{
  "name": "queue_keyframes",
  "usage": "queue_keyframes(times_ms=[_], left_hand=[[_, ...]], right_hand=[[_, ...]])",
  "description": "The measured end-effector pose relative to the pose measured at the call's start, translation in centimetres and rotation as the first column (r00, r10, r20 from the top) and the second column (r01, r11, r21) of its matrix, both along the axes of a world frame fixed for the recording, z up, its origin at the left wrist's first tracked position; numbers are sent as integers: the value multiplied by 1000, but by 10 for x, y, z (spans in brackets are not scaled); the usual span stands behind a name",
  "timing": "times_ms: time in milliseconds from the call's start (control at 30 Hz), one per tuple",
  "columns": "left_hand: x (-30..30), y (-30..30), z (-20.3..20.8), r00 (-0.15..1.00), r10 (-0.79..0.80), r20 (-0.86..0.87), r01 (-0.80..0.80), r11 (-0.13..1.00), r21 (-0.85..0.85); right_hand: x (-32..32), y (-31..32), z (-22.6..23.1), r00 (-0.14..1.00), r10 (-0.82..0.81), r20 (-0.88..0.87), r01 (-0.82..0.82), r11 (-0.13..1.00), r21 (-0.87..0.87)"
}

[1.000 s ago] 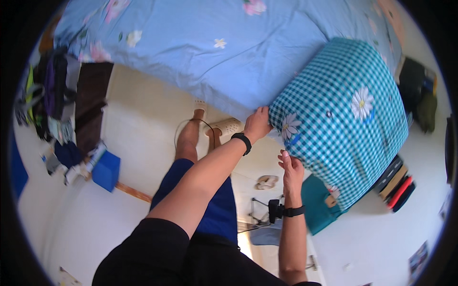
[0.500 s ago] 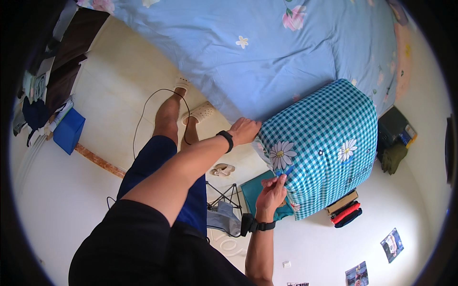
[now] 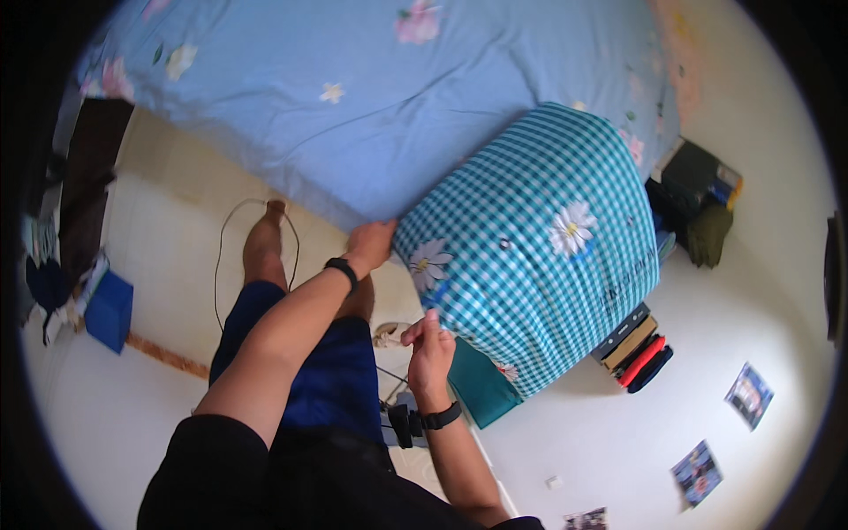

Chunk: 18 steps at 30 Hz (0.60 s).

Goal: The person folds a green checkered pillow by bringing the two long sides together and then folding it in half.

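Observation:
A teal-and-white checked cloth cover with white daisies lies over a boxy, bulging form beside the bed; what is under it is hidden. At its near left corner, by the bedside, the fingers of my left hand are closed on the cover's edge. Lower along that same edge is my right hand, its thumb and fingers pinched together at the cloth near a daisy. Black bands circle both wrists.
A bed with a blue flowered sheet fills the far side. A teal panel shows under the cover's near edge. Stacked items and a dark bag are at the right. A thin cable loops by my leg.
The view has turned and shifted, so the cover and both hands appear further left. Both hands stay at the cover's near edge. My legs have changed position.

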<state>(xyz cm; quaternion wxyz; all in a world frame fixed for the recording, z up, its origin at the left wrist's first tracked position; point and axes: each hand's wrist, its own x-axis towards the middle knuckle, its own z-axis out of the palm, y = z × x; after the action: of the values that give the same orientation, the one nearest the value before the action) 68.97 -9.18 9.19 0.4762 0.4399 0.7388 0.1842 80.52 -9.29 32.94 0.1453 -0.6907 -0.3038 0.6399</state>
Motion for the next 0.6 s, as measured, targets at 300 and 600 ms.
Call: queue_keyframes(times_ms=[300, 600], left_hand=[[-169, -19, -40, 831, 551, 83, -534, 830, -160], [-111, 141, 188, 900, 435, 38, -407, 805, 432]], right_hand=[[131, 120, 47, 819, 319, 477, -571, 539, 619], [229, 188, 9, 457, 185, 870, -838, 418, 352]])
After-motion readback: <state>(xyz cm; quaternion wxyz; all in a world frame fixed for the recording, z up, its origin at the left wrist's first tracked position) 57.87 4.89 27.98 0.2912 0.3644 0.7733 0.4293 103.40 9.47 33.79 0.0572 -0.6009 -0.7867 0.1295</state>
